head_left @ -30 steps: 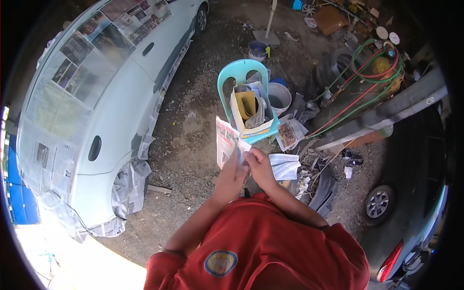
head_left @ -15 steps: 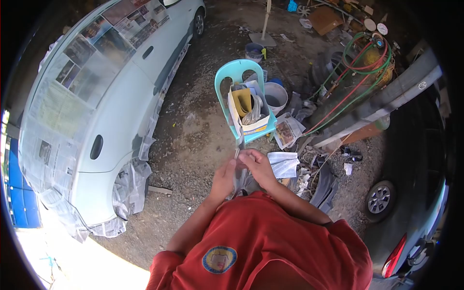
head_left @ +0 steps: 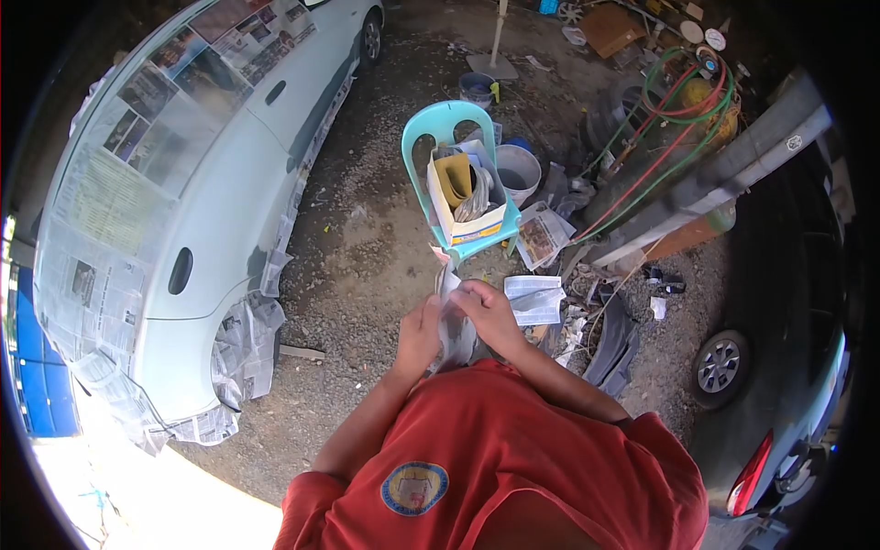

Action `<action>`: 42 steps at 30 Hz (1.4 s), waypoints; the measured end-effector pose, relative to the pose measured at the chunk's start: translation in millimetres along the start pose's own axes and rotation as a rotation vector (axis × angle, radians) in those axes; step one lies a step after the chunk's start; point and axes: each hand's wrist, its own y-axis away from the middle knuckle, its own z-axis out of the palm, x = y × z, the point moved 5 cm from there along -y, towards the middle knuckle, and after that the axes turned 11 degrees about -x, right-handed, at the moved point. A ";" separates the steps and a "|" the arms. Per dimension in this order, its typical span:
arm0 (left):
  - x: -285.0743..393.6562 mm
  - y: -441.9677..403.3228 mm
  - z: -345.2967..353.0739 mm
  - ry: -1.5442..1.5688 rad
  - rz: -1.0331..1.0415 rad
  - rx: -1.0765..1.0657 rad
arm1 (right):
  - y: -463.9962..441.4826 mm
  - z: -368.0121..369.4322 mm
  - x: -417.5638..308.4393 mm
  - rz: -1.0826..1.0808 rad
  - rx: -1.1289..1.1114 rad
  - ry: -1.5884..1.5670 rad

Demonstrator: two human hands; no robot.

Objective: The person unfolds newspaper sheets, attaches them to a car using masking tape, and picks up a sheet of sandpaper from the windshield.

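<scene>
In front of my red shirt, both hands pinch a folded sheet of newspaper (head_left: 456, 337). My left hand (head_left: 419, 332) is closed on its left edge, and my right hand (head_left: 489, 316) grips the right side a little higher. A narrow printed end of the sheet sticks up past my fingers towards the chair, while the lower part hangs down to my belly. Just beyond stands a turquoise plastic chair (head_left: 446, 113). On its seat is an open cardboard box (head_left: 472, 231) with a yellow-brown sheet (head_left: 454, 179) and a grey roll inside.
A pale car (head_left: 220, 202) masked with newspaper stands at left, a dark car (head_left: 775, 321) at right. A white bucket (head_left: 521, 172) is behind the chair. Loose newspaper (head_left: 534, 300) and scraps lie on the gravel. Red and green hoses (head_left: 632, 197) run beside a grey post (head_left: 724, 174).
The newspaper's upper end has turned and now shows a wider, coloured face. My hands have shifted slightly, and more of the sheet shows below them. The view has tilted a little.
</scene>
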 end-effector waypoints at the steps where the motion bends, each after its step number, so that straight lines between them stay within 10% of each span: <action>1: 1.5 2.4 -0.3 0.020 -0.013 -0.018 | 0.7 0.5 0.2 -0.007 0.000 0.007; 15: 16.6 11.8 -3.4 0.035 0.002 -0.090 | -3.7 12.3 8.7 -0.029 0.048 0.109; 21: -82.7 -13.4 -23.3 0.529 -0.229 0.035 | -8.8 13.5 10.1 0.003 -0.001 0.059; 27: -251.6 -8.0 -142.8 0.970 -0.239 0.466 | -5.8 -131.5 48.8 -0.004 0.525 -0.441; 33: -305.8 20.9 -124.3 0.828 -0.363 0.580 | 14.5 -131.0 67.7 -0.065 0.509 -0.309; 42: -193.6 15.0 -121.4 0.600 -0.044 0.736 | 39.1 -163.1 49.4 -0.071 0.542 -0.357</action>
